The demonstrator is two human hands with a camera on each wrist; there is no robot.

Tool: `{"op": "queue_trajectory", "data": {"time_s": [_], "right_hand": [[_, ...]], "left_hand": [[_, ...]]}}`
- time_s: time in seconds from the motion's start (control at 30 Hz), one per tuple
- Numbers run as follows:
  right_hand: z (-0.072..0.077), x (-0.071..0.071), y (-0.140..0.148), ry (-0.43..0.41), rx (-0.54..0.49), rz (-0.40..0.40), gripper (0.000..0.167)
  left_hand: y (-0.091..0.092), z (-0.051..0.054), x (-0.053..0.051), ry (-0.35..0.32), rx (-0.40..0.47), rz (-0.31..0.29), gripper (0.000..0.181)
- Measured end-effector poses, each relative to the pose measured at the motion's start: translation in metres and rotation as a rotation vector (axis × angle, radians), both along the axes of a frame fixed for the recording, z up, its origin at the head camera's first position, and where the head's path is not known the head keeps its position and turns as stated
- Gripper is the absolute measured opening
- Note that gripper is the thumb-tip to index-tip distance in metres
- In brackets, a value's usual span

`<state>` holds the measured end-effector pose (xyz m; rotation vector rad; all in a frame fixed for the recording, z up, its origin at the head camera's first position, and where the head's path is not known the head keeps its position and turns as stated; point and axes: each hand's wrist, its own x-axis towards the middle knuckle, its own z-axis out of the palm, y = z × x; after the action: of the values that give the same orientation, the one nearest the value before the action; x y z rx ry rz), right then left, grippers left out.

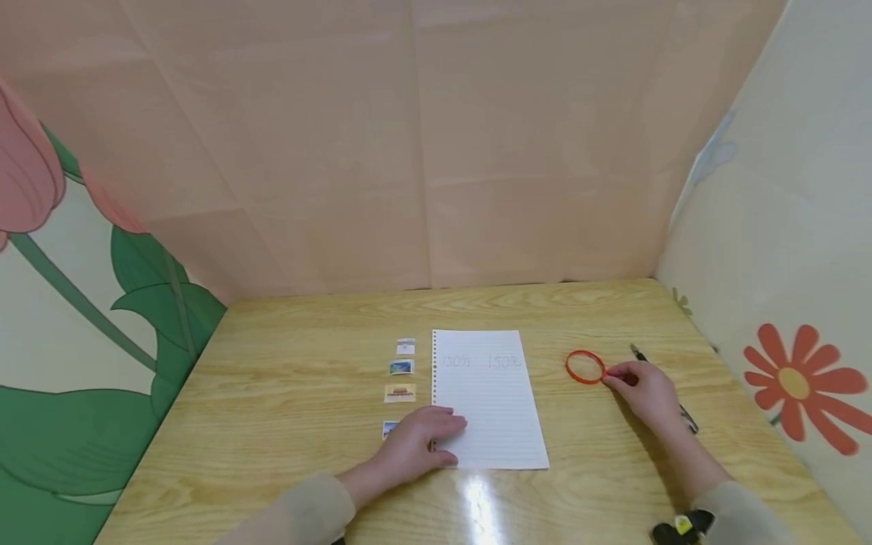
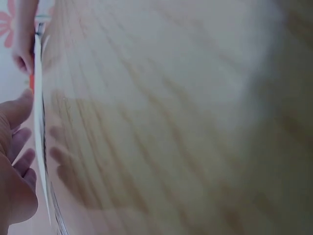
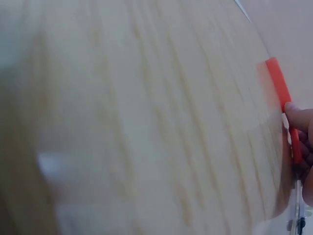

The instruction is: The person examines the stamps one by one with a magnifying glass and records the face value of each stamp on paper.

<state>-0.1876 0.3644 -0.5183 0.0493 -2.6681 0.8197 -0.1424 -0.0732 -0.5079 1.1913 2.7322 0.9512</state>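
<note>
A lined sheet of paper (image 1: 487,409) with punched holes down its left edge lies on the table, with faint writing near its top. My left hand (image 1: 409,446) rests on the sheet's lower left edge, fingers relaxed; the left wrist view shows this hand (image 2: 17,156) beside the paper's thin edge (image 2: 40,122). To the right of the sheet, my right hand (image 1: 643,390) pinches the right side of a red ring (image 1: 568,367) between thumb and fingers. In the right wrist view the fingers (image 3: 301,120) hold the red ring (image 3: 278,81) at the table surface.
Several small picture cards, such as a yellowish one (image 1: 400,393) and a green-blue one (image 1: 402,367), lie in a column left of the sheet. A dark pen (image 1: 689,419) lies partly under my right hand. A black object with a yellow mark (image 1: 683,524) is near my right sleeve.
</note>
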Motion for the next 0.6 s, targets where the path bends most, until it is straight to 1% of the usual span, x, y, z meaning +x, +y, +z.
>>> {"op": "queue_trajectory", "data": {"time_s": [0.13, 0.23, 0.4, 0.53, 0.6], "right_hand": [[0.006, 0.001, 0.002, 0.008, -0.041, -0.016, 0.018], [0.01, 0.001, 0.007, 0.044, -0.074, -0.048, 0.018], [0.011, -0.002, 0.019, 0.092, -0.085, -0.081, 0.019], [0.011, -0.005, 0.028, 0.101, -0.094, -0.08, 0.023], [0.011, -0.006, 0.031, 0.089, -0.095, -0.079, 0.026]], "left_hand": [[0.0, -0.002, 0.0, 0.032, -0.031, -0.009, 0.058], [0.0, -0.002, 0.0, 0.045, -0.045, -0.024, 0.057], [0.0, -0.003, -0.001, 0.062, -0.079, -0.047, 0.057], [0.001, -0.004, -0.001, 0.078, -0.107, -0.057, 0.056], [0.001, -0.004, -0.001, 0.088, -0.116, -0.06, 0.055]]}}
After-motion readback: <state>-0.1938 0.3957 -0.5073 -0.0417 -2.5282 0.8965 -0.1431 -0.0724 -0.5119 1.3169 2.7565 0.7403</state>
